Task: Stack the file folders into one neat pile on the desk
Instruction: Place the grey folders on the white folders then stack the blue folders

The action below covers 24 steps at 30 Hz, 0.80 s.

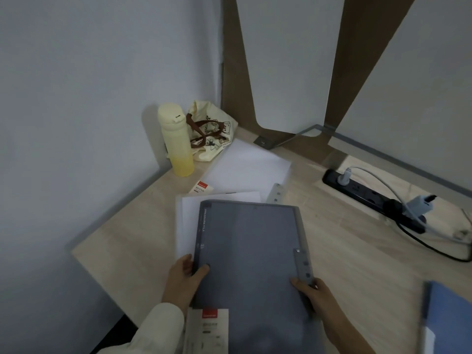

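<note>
**Grey folder held at both lower edges**

Held over the near part of the pale wood surface (pixel 344 251): a dark grey file folder (pixel 250 251), matte and slightly translucent, with small pale lettering running up its left edge (too blurred to read with confidence). Lighter grey strip down the right edge, with punched holes. At the bottom left corner, a white label (pixel 208 330) with a red block.

Left hand (pixel 182 277) at the folder's lower left edge, grip pinching it, thumb on top. Right hand (pixel 313 292) at the lower right edge, grip closed on the folder by the punched strip.

Just beyond and partly beneath the folder: white folders (pixel 245 169) lying fanned, not squared up. At the far right, cut off by the frame: a blue folder (pixel 449 318), well apart.

In the far corner: a yellow bottle (pixel 176 141) beside a cream tote bag (pixel 212 129). To the right: a black power strip (pixel 370 195) with cables.
</note>
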Tool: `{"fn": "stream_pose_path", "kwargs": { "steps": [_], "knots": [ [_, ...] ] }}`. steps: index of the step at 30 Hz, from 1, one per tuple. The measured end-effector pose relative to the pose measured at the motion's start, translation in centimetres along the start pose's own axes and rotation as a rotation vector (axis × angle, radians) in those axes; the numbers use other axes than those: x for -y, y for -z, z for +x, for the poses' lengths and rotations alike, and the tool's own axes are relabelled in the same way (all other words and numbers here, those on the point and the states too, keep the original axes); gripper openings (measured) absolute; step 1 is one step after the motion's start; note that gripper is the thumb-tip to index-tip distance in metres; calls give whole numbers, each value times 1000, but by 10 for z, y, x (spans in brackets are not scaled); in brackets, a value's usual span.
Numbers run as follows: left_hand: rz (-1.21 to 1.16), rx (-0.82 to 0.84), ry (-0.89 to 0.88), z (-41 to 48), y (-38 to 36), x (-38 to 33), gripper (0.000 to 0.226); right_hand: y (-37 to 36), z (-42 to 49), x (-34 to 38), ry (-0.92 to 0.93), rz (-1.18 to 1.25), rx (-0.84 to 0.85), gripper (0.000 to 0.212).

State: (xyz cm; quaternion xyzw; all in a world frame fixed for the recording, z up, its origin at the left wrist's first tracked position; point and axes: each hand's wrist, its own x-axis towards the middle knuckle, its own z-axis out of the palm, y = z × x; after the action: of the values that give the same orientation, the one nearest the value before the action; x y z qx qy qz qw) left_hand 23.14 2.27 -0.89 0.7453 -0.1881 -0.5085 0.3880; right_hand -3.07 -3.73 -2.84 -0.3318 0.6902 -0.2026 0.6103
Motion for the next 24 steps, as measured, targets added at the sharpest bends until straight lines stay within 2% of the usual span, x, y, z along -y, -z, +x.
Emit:
{"fn": "stream_pose_path", "kwargs": {
  "steps": [2,4,6,7,8,9,11,13,18,21,24],
  "knots": [
    [8,81,13,-2,-10,-5,50,8,-4,-3,-10,31,8,47],
    [5,117,43,-7,-25,-6,56,14,-9,-6,-6,43,5,61],
    [3,119,55,-10,-42,-4,63,20,-16,-9,-2,40,-33,99],
    [10,124,52,-13,-49,-4,64,25,-17,-14,18,44,-59,112],
    [28,136,46,-14,-57,-3,64,33,-17,-19,30,58,-75,114],
    [53,147,34,-16,-64,-3,63,40,-21,-20,29,65,-89,104],
    [81,179,12,-19,-78,-3,56,57,-27,-24,14,116,-142,66],
    [71,228,-13,-22,-92,-4,46,75,-30,-31,-19,158,-200,46],
    [100,408,-61,-30,-151,-15,46,120,-46,-57,-60,267,-387,44],
    [136,480,-78,-32,-181,-15,55,138,-53,-65,-74,226,-472,39],
    [210,497,-61,-34,-198,-9,57,152,-53,-71,-116,167,-482,35]
  ]
}}
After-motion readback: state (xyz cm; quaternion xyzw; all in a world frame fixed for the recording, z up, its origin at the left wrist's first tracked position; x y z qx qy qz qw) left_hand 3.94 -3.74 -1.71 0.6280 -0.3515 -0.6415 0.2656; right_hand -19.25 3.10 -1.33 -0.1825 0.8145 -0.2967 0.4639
